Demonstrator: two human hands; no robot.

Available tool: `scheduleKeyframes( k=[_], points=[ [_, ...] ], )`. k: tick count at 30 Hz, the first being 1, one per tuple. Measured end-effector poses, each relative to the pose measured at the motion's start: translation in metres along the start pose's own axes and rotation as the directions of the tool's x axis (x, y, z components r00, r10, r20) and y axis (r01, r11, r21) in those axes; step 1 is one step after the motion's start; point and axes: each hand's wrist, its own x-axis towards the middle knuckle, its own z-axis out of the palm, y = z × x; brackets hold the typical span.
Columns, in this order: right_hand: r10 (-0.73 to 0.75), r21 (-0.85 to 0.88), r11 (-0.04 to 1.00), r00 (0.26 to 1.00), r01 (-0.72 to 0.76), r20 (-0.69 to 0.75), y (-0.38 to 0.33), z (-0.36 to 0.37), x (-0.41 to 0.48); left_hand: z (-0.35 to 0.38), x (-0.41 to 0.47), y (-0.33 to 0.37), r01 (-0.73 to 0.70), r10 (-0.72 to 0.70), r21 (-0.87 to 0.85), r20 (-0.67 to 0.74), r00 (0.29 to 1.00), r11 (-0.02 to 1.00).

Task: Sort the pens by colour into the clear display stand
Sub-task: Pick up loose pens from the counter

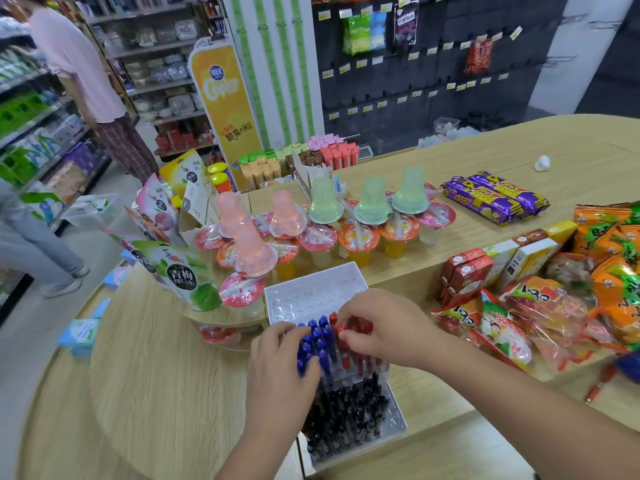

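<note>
The clear display stand [311, 289] stands on the wooden counter in front of me, stepped, its back tier showing bare holes. Blue pens [320, 336] fill the left of the middle tier and red pens [358, 327] the right. Black pens [349, 410] crowd the nearest, lowest tier. My left hand [280, 368] rests against the blue pens, its fingers curled round their left side. My right hand [384, 323] reaches over the red pens and pinches the cap of a red pen [341, 330] between thumb and fingertips.
Jelly cups [356, 237] with pink and green lids stand just behind the stand. Snack packets [519, 317] and small red cartons [464, 275] lie to the right. Pouches [187, 271] lean at the left. Two people stand in the aisle at far left.
</note>
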Motion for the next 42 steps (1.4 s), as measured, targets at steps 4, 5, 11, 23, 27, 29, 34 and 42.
scheduleKeyframes(
  k=[4,5,11,23,27,29,34,42],
  points=[
    [0.015,-0.038,0.999,1.0,-0.014,0.017,0.004,-0.005,-0.003,0.004,-0.005,-0.008,0.023,-0.025,0.024,0.075,0.997,0.999],
    [0.015,-0.047,0.999,1.0,-0.014,0.024,0.005,-0.005,-0.003,0.004,-0.006,-0.01,0.021,-0.021,0.008,0.089,0.996,1.0],
    [0.039,-0.12,0.992,0.996,-0.03,0.075,0.009,0.004,-0.008,0.011,-0.007,-0.013,0.011,-0.011,-0.001,0.081,0.997,1.0],
    [0.03,-0.314,0.949,0.999,-0.032,-0.011,-0.008,0.026,-0.005,0.018,-0.007,-0.015,0.026,-0.025,-0.017,0.048,0.999,1.0],
    [-0.016,-0.357,0.934,0.997,-0.01,-0.07,-0.008,0.036,-0.008,0.018,-0.008,-0.015,0.021,-0.02,-0.025,0.052,0.998,0.999],
    [-0.021,-0.386,0.922,0.996,-0.012,-0.082,-0.004,0.036,-0.009,0.016,-0.008,-0.015,0.014,-0.012,-0.024,0.062,0.998,1.0],
    [-0.002,-0.378,0.924,0.989,-0.056,-0.151,-0.013,0.035,-0.022,0.007,-0.011,-0.022,-0.037,0.047,-0.081,0.12,0.992,0.996],
    [0.046,0.076,0.996,0.987,-0.035,-0.152,-0.06,0.13,-0.114,-0.012,-0.094,-0.079,0.108,-0.222,-0.388,-0.264,0.939,0.915]
  ],
)
